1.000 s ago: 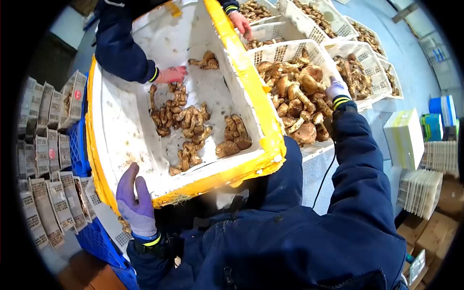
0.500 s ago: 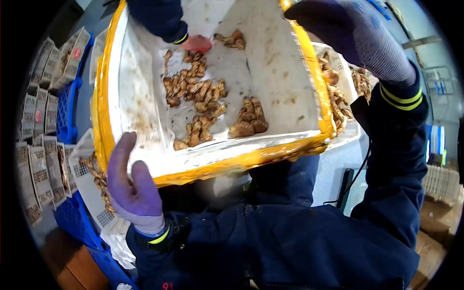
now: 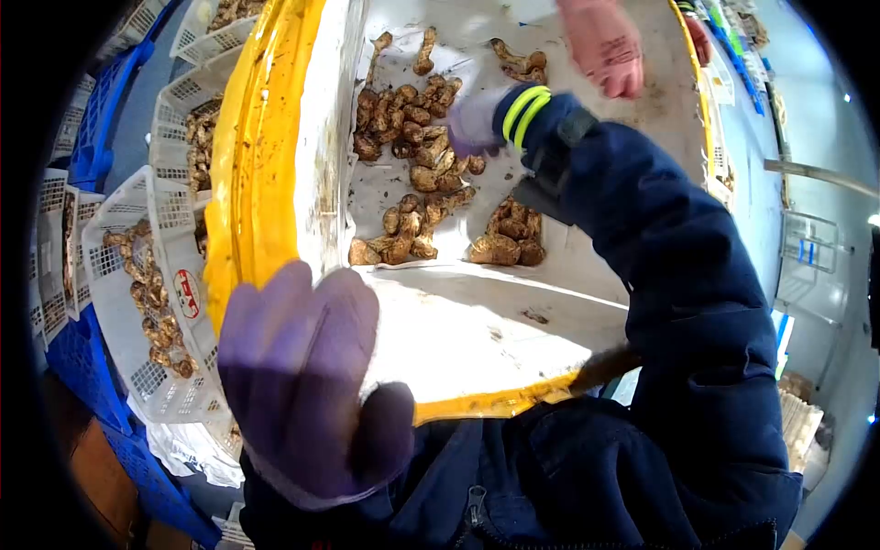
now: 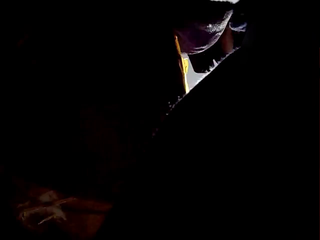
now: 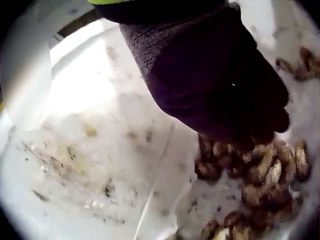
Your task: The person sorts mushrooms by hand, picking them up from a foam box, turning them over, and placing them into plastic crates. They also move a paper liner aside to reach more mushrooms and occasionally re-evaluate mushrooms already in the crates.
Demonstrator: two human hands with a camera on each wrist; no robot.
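Brown mushrooms [image 3: 431, 165] lie in groups on the floor of a white foam box [image 3: 477, 339] with yellow tape round its rim. My right hand [image 3: 472, 124], in a purple glove, reaches into the box at the main group. In the right wrist view its extended fingers overlap the mushrooms [image 5: 270, 175], and their tips are in shadow. A smaller cluster [image 3: 509, 234] sits nearer the front wall. My gloved left hand [image 3: 312, 385] is raised at the near left corner, fingers extended and holding nothing. The left wrist view is almost black.
Another person's pink-gloved hand [image 3: 610, 50] is inside the box at the far right, with their other hand [image 3: 697, 37] by the right rim. Left of the box stand white slotted crates [image 3: 115, 302] of mushrooms, near blue plastic pallets [image 3: 87, 367].
My right hand has come from the mushroom crate on the right, over the rim and into the box. My view has shifted. The other person's hand has moved right, off the mushrooms.
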